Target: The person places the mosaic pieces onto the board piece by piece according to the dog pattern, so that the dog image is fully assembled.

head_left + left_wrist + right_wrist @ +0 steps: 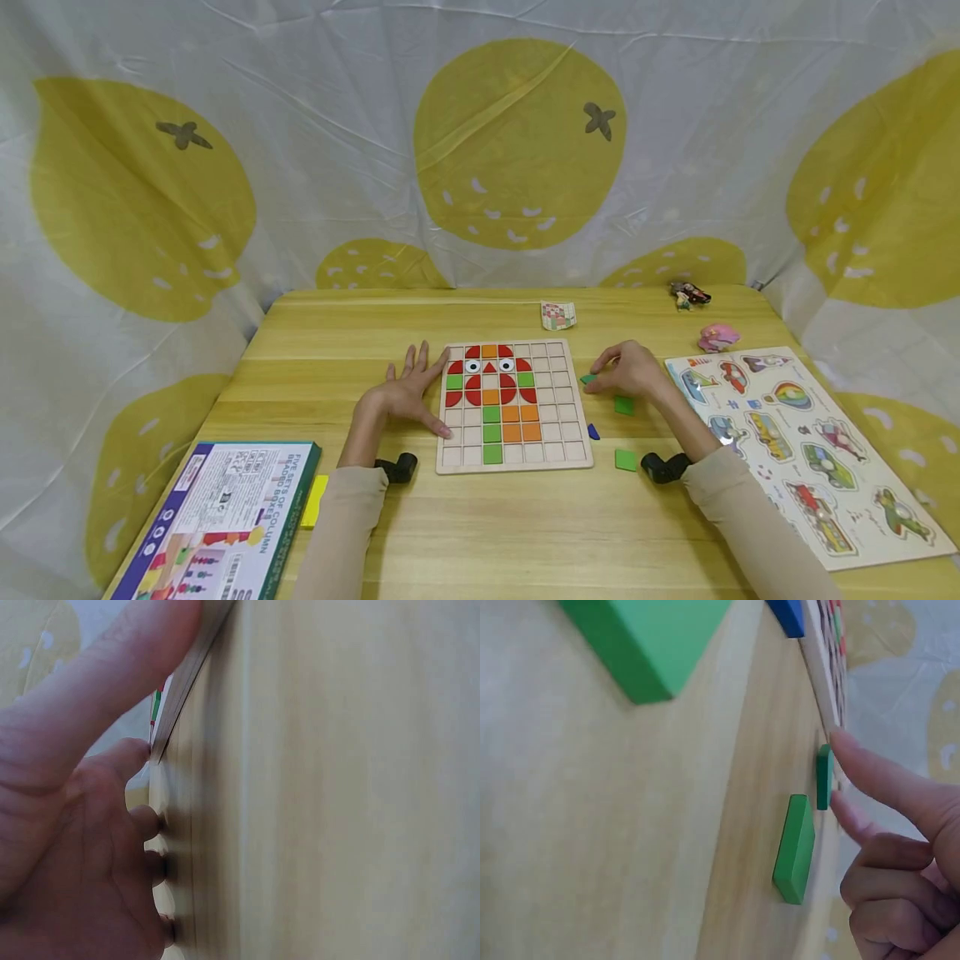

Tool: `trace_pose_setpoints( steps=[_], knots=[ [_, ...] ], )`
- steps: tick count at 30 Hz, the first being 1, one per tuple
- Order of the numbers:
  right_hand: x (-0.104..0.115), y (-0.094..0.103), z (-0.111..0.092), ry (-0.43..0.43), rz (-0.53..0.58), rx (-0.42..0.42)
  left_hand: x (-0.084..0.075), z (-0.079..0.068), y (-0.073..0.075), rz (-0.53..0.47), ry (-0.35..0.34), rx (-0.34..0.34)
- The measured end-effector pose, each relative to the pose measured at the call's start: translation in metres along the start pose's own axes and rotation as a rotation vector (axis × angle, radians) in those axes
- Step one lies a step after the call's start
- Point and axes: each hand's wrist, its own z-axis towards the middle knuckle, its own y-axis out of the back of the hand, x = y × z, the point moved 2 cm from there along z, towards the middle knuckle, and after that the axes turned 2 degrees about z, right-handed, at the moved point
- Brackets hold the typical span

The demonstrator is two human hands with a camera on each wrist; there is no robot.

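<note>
A wooden grid board (555, 454) lies mid-table, with red, orange, green and eye-printed tiles set in a figure. Spread over its left edge is my left hand (405, 396), thumb and index finger on the frame, the other fingers on the table. The left wrist view shows the thumb (112, 682) along the board's side. Right of the board, my right hand (630, 371) pinches a dark green tile (824, 776) between thumb and index finger, the other fingers curled. Near it lie a green square tile (624, 406), another green square (626, 460) and a blue piece (593, 432).
A small picture card (558, 316) lies behind the board. At right is a picture puzzle board (806, 450), with a pink toy (718, 337) and a dark figurine (688, 295) beyond. A box (225, 517) and a yellow item (313, 502) sit at front left.
</note>
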Motion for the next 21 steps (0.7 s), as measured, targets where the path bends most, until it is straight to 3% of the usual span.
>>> trace_pose_setpoints(
  steps=[6, 12, 18, 21],
  knots=[
    [-0.002, 0.001, 0.001, 0.052, 0.046, 0.053, -0.001, -0.003, 0.003, 0.006, 0.011, 0.004],
    [0.002, -0.002, -0.001, 0.063, 0.033, 0.019, -0.001, -0.003, 0.003, -0.001, 0.006, -0.001],
    [0.027, -0.029, -0.022, 0.068, 0.141, 0.095, -0.002, -0.002, 0.003, 0.0, 0.012, 0.001],
    [0.038, -0.044, -0.031, 0.055, 0.13, 0.118, -0.001, 0.0, 0.002, -0.007, 0.008, 0.004]
  ],
)
